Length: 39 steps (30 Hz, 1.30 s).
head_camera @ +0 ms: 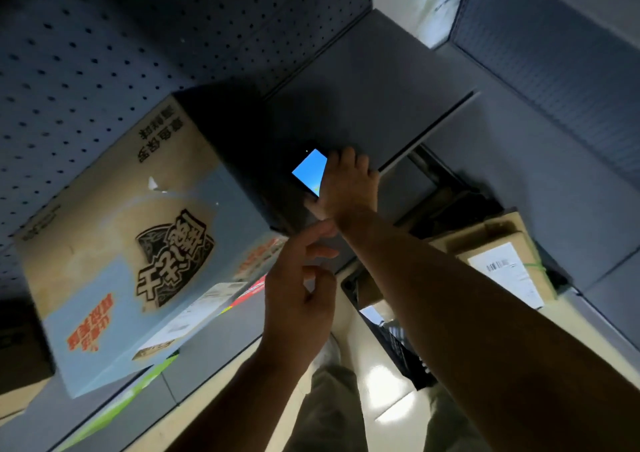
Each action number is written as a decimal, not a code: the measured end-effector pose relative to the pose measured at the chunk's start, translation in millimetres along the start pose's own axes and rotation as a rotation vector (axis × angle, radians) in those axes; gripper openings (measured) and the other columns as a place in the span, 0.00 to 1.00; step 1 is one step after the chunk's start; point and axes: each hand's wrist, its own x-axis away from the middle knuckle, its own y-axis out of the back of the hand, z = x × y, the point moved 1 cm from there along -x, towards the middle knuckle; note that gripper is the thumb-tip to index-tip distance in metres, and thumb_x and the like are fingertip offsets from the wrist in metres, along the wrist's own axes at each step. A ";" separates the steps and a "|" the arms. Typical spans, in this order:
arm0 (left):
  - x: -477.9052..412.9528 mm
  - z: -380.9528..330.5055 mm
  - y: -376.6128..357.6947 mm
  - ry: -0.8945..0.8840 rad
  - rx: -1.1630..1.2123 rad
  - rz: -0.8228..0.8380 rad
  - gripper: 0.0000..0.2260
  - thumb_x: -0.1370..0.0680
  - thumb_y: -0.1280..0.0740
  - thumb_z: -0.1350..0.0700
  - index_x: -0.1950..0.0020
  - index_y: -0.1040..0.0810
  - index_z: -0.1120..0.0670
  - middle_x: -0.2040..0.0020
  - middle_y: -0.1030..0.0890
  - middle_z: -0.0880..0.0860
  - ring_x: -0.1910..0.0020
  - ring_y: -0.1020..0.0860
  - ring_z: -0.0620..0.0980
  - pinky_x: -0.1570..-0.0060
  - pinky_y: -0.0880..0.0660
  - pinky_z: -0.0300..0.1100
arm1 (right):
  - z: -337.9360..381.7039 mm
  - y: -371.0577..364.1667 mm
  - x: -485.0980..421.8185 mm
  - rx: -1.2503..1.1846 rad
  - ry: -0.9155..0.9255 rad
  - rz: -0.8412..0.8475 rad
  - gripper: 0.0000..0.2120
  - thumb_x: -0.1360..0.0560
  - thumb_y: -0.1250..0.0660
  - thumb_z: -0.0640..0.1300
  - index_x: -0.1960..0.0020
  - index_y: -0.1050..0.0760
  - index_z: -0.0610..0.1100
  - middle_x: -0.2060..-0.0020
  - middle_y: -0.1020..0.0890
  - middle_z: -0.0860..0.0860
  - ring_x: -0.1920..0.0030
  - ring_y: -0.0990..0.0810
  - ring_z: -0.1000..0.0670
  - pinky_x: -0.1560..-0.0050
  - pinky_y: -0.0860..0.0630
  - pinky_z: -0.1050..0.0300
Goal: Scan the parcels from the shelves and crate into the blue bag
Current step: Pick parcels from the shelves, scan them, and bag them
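Note:
A large cardboard parcel, printed in blue and tan with big black characters, stands on the grey shelf at the left. A white label sticks to its near side. Just right of the parcel, my right hand reaches out and grips a dark handheld scanner whose screen glows blue. My left hand hovers below it near the parcel's front corner, fingers apart and holding nothing, index finger stretched towards the corner. No blue bag is in view.
A perforated back panel closes the shelf behind the parcel. Lower right, a brown parcel with a white barcode label and a green strap sits by a black crate. Pale floor tiles show below.

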 end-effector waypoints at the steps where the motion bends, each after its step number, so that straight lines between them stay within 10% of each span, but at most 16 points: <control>1: -0.7 0.8 -8.7 -0.010 0.007 -0.011 0.20 0.25 0.38 0.66 0.35 0.22 0.54 0.40 0.17 0.46 0.44 0.18 0.54 0.48 0.20 0.42 | -10.2 4.8 5.1 -0.039 0.001 -0.010 0.42 0.38 0.30 0.69 0.33 0.32 0.43 0.41 0.29 0.45 0.42 0.29 0.41 0.47 0.29 0.45; 14: -9.2 95.8 -199.2 0.247 -0.244 0.517 0.15 0.22 0.33 0.67 0.37 0.21 0.55 0.45 0.16 0.51 0.52 0.19 0.41 0.54 0.26 0.28 | -298.2 8.7 174.5 -0.088 -0.357 0.052 0.42 0.36 0.41 0.71 0.32 0.34 0.45 0.40 0.27 0.46 0.41 0.26 0.42 0.46 0.24 0.45; 19: -28.6 135.7 -287.2 0.327 -0.506 0.661 0.21 0.21 0.31 0.59 0.28 0.26 0.57 0.31 0.22 0.57 0.32 0.24 0.55 0.36 0.28 0.43 | -380.9 -17.8 232.1 0.152 -0.433 0.295 0.37 0.34 0.36 0.71 0.38 0.32 0.44 0.48 0.26 0.47 0.51 0.28 0.47 0.58 0.30 0.52; 28: -37.7 190.3 -344.4 0.763 -0.335 0.602 0.33 0.25 0.24 0.49 0.24 0.34 0.52 0.29 0.27 0.56 0.34 0.25 0.59 0.51 0.16 0.54 | -412.3 -34.4 268.6 0.270 -0.395 0.300 0.32 0.36 0.37 0.71 0.47 0.31 0.45 0.57 0.27 0.50 0.59 0.32 0.50 0.60 0.31 0.55; 39: -33.3 207.8 -362.6 0.675 -0.326 0.560 0.42 0.33 0.19 0.42 0.25 0.31 0.56 0.30 0.25 0.59 0.36 0.22 0.62 0.56 0.15 0.50 | -403.1 -54.5 267.8 0.168 -0.330 0.124 0.36 0.37 0.29 0.68 0.43 0.27 0.41 0.55 0.22 0.45 0.59 0.24 0.46 0.61 0.25 0.54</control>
